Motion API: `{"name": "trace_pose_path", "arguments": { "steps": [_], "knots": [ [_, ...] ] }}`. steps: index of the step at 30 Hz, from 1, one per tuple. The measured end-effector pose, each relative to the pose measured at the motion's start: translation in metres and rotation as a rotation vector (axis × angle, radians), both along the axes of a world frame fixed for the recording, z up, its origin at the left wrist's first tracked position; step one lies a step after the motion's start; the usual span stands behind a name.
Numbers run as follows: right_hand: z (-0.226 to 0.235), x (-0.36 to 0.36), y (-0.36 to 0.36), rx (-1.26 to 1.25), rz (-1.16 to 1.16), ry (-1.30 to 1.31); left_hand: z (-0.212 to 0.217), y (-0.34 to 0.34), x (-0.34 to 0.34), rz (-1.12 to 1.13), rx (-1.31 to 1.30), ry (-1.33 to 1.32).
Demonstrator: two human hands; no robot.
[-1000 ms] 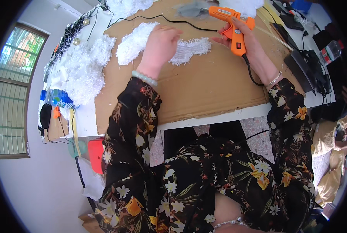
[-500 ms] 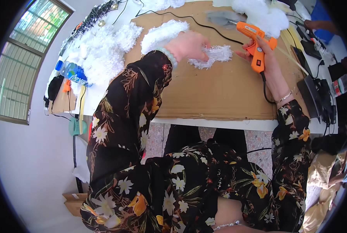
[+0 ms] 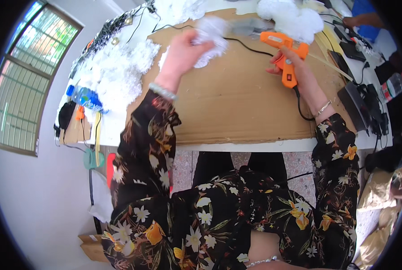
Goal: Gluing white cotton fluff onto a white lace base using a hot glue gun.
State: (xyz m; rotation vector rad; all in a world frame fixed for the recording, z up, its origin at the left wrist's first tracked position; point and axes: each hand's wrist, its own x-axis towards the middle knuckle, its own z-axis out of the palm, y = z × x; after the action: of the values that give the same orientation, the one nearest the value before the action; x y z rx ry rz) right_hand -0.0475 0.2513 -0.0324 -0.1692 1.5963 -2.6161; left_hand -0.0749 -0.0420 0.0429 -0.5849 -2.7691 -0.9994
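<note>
White fluffy tuft point(image 3: 208, 38) lifted off cardboard sheet point(image 3: 237, 103) on worktop point(image 3: 255, 146), left hand point(image 3: 180, 56) grip closed on it. Right hand point(image 3: 295, 67) grip closed around orange glue gun point(image 3: 284, 51), nozzle pointing toward tuft. Step looks like gluing; next move likely needs nozzle meeting tuft, steady trigger squeeze.

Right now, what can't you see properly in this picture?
Head view:
- Fingertips of the left hand: buried in the white fluffy piece it holds.
- Trigger of the orange glue gun: covered by the right hand.
- Where the gun's black cord ends: lost among clutter at the top edge.
- Another person's hand top right: too small, cut by the rim.
</note>
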Motion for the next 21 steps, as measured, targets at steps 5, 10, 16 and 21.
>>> {"name": "trace_pose_path", "arguments": {
  "steps": [5, 10, 16, 21],
  "knots": [
    [0.016, 0.021, -0.012, 0.851, -0.075, 0.514, -0.014, -0.014, -0.005, 0.082, 1.237, 0.183],
    [0.012, 0.025, -0.030, 1.458, -0.072, 1.065, -0.036, -0.014, -0.006, 0.146, 1.584, 0.005],
    [0.044, 0.026, -0.040, 1.556, 0.265, 0.718, -0.045, -0.027, 0.002, 0.016, 1.679, -0.177],
    [0.059, 0.028, -0.033, 1.541, 0.488, 0.566, -0.045, -0.017, 0.006, -0.021, 1.554, -0.162]
  ]
}}
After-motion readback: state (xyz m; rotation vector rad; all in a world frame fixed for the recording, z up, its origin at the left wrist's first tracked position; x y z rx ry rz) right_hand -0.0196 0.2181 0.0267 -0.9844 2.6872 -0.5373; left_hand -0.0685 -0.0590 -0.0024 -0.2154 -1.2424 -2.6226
